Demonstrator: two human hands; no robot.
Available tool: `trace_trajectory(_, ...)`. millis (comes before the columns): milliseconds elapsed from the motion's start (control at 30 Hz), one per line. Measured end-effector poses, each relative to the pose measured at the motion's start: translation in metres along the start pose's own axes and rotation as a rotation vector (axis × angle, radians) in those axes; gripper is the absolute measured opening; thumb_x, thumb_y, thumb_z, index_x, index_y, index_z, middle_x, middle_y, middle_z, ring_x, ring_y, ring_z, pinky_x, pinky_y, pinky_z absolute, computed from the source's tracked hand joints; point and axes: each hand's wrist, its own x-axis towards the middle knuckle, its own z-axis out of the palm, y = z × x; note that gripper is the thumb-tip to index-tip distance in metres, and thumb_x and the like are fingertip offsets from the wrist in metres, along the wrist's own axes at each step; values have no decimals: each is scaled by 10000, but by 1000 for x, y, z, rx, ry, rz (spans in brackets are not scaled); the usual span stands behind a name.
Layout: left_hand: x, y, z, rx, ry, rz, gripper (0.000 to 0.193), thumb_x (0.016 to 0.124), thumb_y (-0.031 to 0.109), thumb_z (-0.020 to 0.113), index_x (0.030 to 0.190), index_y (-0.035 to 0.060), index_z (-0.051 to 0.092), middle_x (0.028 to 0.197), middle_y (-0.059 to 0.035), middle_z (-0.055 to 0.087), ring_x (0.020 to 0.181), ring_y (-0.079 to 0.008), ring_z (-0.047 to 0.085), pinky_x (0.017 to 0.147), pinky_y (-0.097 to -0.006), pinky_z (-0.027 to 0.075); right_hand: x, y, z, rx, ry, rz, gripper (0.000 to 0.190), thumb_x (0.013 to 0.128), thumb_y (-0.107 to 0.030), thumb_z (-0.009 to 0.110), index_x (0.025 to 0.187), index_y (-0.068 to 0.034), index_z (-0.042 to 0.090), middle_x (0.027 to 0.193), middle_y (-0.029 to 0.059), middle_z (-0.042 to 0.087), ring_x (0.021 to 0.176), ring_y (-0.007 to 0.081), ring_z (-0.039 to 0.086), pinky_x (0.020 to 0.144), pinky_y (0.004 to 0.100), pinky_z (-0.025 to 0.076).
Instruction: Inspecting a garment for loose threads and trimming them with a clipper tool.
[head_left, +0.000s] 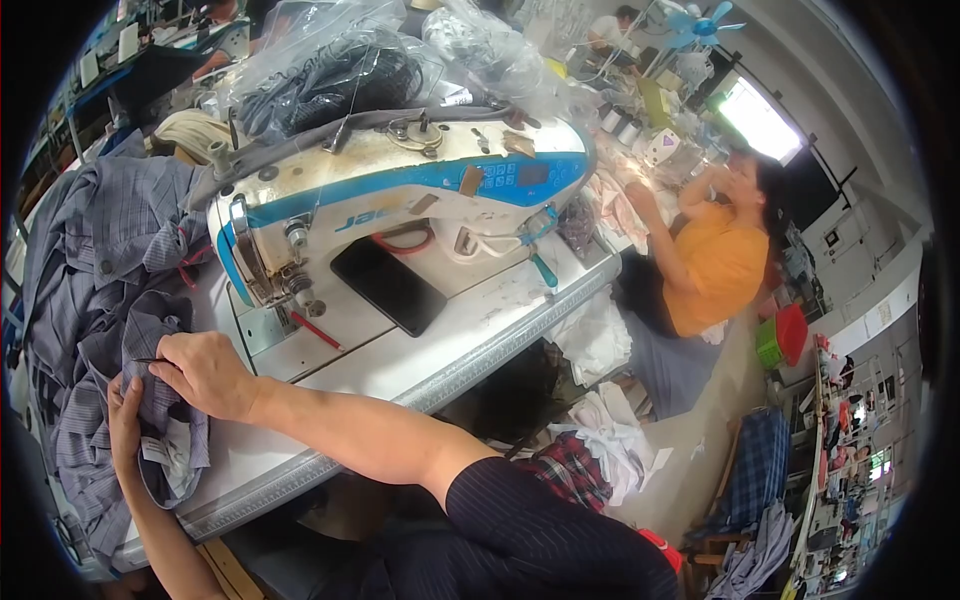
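At the left end of the sewing table, my right hand (206, 375) pinches a small dark pointed tool (152, 361) against a grey striped garment (154, 322). My left hand (125, 420) grips the same garment's folded edge just below, with the thumb on the cloth. A white label (156, 450) shows inside its opening. More grey striped cloth (82, 247) is heaped beside it. The industrial sewing machine (390, 172), white and blue, stands beyond my right hand. A red pencil (318, 331) and a black smartphone (388, 285) lie near its needle area.
Red-handled scissors (405, 244) and a green-handled tool (544, 270) lie under and beside the machine arm. Plastic-wrapped goods (330, 82) are piled behind. A person in an orange top (716, 262) sits at the right. White cloth (592, 337) and plaid cloth (574, 469) hang near the table's front edge.
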Motion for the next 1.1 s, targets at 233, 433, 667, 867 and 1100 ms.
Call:
trace_trajectory(233, 1, -10, -9, 32, 6, 6, 453, 984, 325, 664, 1274, 3, 533, 1157, -46, 626, 1025, -97, 570, 956, -233, 424, 0, -1, 1, -4, -13, 5, 242, 917, -208, 661, 788, -24, 571, 732, 187, 611, 706, 411, 621, 599, 481, 467)
trace_trajectory(433, 1, -8, -11, 28, -12, 1, 483, 960, 346, 696, 1251, -9, 545, 1165, -52, 607, 1076, -107, 532, 1012, -257, 377, 0, -3, 2, 1, 0, -4, 248, 914, -208, 663, 780, -24, 565, 721, 182, 607, 702, 409, 621, 594, 479, 465)
trace_trajectory(667, -1, -5, -9, 92, -1, 6, 447, 987, 346, 655, 1261, 6, 558, 1171, -36, 608, 1072, -102, 536, 992, -241, 387, -2, -1, 5, -2, 1, -3, 253, 914, -207, 661, 770, -28, 555, 715, 181, 601, 698, 412, 616, 592, 483, 461)
trace_trajectory(867, -1, -2, -6, 71, -2, 16, 473, 959, 334, 696, 1266, 5, 550, 1159, -49, 626, 1048, -105, 553, 985, -261, 406, -2, 0, 4, -11, 3, -5, 252, 916, -210, 658, 772, -31, 553, 715, 179, 601, 700, 413, 617, 596, 487, 461)
trace_trajectory(1100, -2, 0, -5, 76, -23, 20, 475, 945, 347, 713, 1241, 9, 559, 1138, -45, 630, 1024, -104, 557, 962, -268, 420, -2, 0, 4, -14, -25, -5, 238, 916, -218, 654, 791, -34, 571, 735, 174, 613, 708, 405, 626, 611, 489, 468)
